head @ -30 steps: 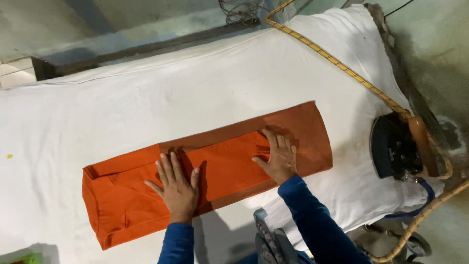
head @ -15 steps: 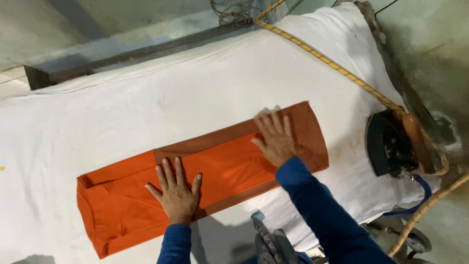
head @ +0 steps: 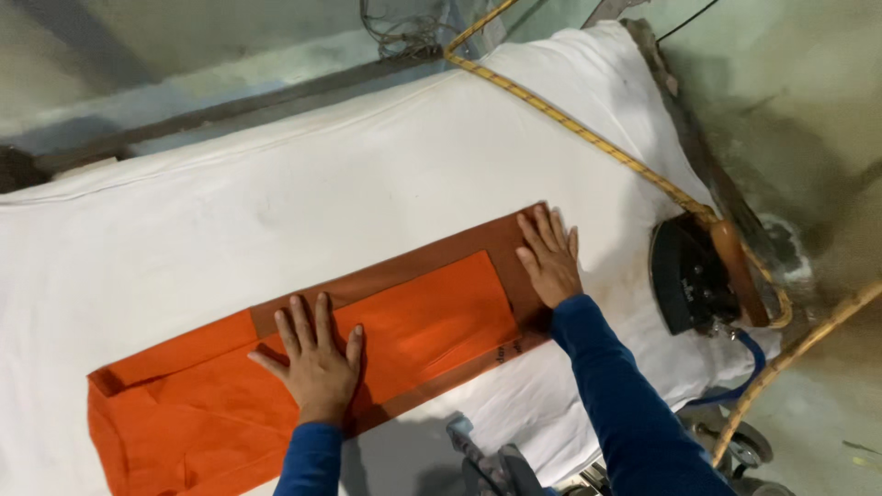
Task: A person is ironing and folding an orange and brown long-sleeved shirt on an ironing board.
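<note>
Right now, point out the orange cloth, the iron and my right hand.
orange cloth point(head: 441, 317): head view, bright middle panel.
iron point(head: 689, 276): head view, dark body.
right hand point(head: 549, 262): head view, back of hand.

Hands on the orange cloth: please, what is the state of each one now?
Left hand: open, fingers spread, palm flat on the orange cloth, holding nothing.
Right hand: open, flat on the cloth's darker end, holding nothing.

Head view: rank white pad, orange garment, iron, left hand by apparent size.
1. White pad
2. Orange garment
3. Iron
4. Left hand
Iron and hand look close in size, so their order is unsure.
</note>
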